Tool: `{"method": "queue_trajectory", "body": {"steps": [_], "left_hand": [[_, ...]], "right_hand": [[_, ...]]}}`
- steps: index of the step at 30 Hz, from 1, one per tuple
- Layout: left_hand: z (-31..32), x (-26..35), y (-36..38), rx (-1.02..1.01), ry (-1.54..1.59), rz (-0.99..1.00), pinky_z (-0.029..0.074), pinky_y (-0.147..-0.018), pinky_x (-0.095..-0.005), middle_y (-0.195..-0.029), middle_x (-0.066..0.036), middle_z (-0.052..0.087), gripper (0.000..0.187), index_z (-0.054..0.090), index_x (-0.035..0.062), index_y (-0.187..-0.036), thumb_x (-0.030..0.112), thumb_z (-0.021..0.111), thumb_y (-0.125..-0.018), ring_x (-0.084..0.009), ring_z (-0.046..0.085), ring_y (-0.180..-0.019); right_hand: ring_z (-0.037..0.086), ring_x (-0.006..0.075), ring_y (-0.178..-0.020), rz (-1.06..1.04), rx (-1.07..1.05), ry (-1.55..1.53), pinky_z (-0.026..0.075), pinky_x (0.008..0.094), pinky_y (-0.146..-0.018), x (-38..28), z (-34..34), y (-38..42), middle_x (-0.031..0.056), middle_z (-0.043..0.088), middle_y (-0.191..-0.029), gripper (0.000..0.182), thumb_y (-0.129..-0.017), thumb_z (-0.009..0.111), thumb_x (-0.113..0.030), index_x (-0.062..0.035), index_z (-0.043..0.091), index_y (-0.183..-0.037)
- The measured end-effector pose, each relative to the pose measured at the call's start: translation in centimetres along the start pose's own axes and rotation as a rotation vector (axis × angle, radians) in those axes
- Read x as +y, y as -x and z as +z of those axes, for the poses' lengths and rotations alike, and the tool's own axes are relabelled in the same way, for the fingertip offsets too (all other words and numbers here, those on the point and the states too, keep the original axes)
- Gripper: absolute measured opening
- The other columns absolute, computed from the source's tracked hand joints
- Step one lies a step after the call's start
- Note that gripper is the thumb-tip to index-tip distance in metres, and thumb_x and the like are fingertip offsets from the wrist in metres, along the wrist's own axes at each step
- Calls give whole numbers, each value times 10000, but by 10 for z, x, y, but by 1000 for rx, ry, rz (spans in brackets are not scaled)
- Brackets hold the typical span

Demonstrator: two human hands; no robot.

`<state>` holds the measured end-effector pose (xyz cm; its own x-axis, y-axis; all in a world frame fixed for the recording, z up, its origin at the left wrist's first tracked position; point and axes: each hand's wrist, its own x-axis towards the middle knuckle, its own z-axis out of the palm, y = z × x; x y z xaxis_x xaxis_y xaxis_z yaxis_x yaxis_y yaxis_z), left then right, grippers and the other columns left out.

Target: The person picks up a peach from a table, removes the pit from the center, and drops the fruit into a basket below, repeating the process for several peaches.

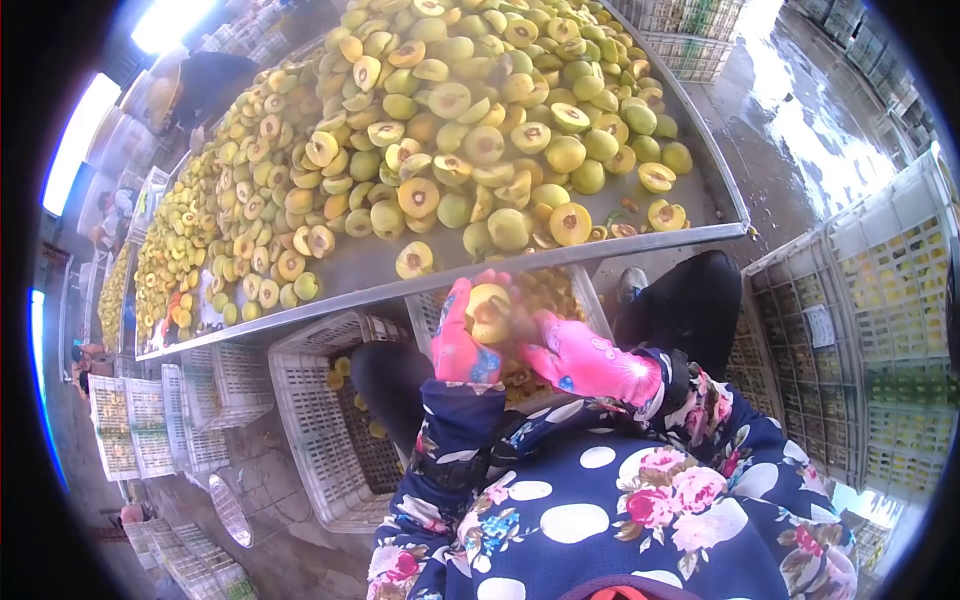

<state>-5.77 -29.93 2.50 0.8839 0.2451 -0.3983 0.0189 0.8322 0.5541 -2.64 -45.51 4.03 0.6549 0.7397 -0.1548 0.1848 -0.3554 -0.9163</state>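
Observation:
My left hand [464, 338], in a pink glove, is wrapped round a piece of yellow-green fruit [489, 312] near the front edge of the metal table. My right hand [590, 358], also gloved in pink, is closed just to the right of that fruit; what its fingers hold, if anything, is too blurred to tell. Below both hands stands a crate [597, 305] with cut fruit in it. Beyond the hands, the metal table [640, 236] carries a large heap of halved fruit [440, 150], many with brown pits or hollows showing.
A white crate [290, 400] with a few fruit pieces stands to the left of my legs. Stacked crates [850, 320] rise at the right, and more crates [150, 425] are at the far left. The table's raised metal rim runs in front of me.

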Motion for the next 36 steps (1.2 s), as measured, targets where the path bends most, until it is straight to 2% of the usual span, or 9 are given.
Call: {"method": "queue_trajectory", "body": {"steps": [5, 7, 10, 18, 20, 22, 24, 30, 36], "left_hand": [[5, -12, 0, 59, -25, 84, 488, -774, -352, -1033, -113, 576, 341, 523, 32, -1065, 328, 461, -908, -233, 562, -892], [6, -17, 0, 90, -2, 110, 492, -766, -340, -1010, -103, 580, 325, 526, 35, -1054, 319, 466, -908, -222, 562, -879], [6, -21, -1, 116, -30, 162, 497, -745, -335, -986, -93, 582, 302, 528, 38, -1041, 301, 468, -908, -213, 563, -856], [-24, -21, -14, 37, -342, 147, 501, -662, -317, -969, -96, 585, 257, 534, 44, -998, 275, 478, -901, -198, 569, -795], [-27, -23, -16, 48, -356, 142, 500, -648, -323, -959, -98, 584, 268, 532, 46, -997, 291, 485, -898, -204, 568, -788], [-30, -26, -18, 36, -307, 149, 500, -638, -329, -951, -102, 582, 283, 529, 46, -997, 307, 492, -895, -210, 568, -785], [-31, -30, -19, 0, -194, 172, 499, -632, -333, -946, -108, 580, 301, 525, 45, -1000, 325, 499, -891, -217, 568, -784], [-23, -28, -11, -36, -85, 136, 507, -644, -338, -968, -125, 577, 327, 514, 31, -1020, 333, 494, -895, -227, 571, -799], [-12, -3, 15, 138, -249, 310, 524, -674, -338, -1006, -127, 587, 341, 512, 22, -1060, 322, 488, -899, -230, 586, -842]], "right_hand": [[563, 431, -808, -233, 99, -10, 436, 438, -639, 39, 26, -10, 277, 567, -825, 350, -850, 527, -227, 70, 425, -1005], [576, 393, -828, -171, 70, -18, 447, 411, -662, 45, 31, -13, 260, 567, -883, 369, -828, 520, -161, 45, 389, -1105], [603, 313, -825, -58, -8, -27, 468, 359, -683, 48, 33, -16, 218, 570, -970, 573, -780, 498, -36, -25, 294, -1314], [564, 243, -528, -200, -69, 34, 472, 336, -521, 49, 28, -20, 141, 575, -698, 669, -765, 475, -39, -112, 201, -1371], [526, 207, -475, 101, -257, -242, 427, 311, -449, 30, 14, -17, 111, 543, -646, 362, -816, 495, -147, 10, 361, -1114], [463, 146, -425, 300, -401, -512, 375, 271, -391, 25, 9, -17, 60, 493, -593, 290, -845, 508, -208, 51, 454, -962], [374, 60, -380, 392, -501, -773, 316, 213, -346, 28, 10, -17, -11, 423, -539, 247, -850, 514, -224, 12, 481, -916], [329, 42, -367, 411, -572, -1246, 279, 196, -337, 21, 9, -7, -43, 384, -507, 186, -854, 521, -211, -27, 499, -843], [359, 43, -362, 267, -730, -1200, 283, 184, -331, 10, 11, -15, -35, 417, -514, 163, -864, 534, -231, -76, 500, -825]]}}
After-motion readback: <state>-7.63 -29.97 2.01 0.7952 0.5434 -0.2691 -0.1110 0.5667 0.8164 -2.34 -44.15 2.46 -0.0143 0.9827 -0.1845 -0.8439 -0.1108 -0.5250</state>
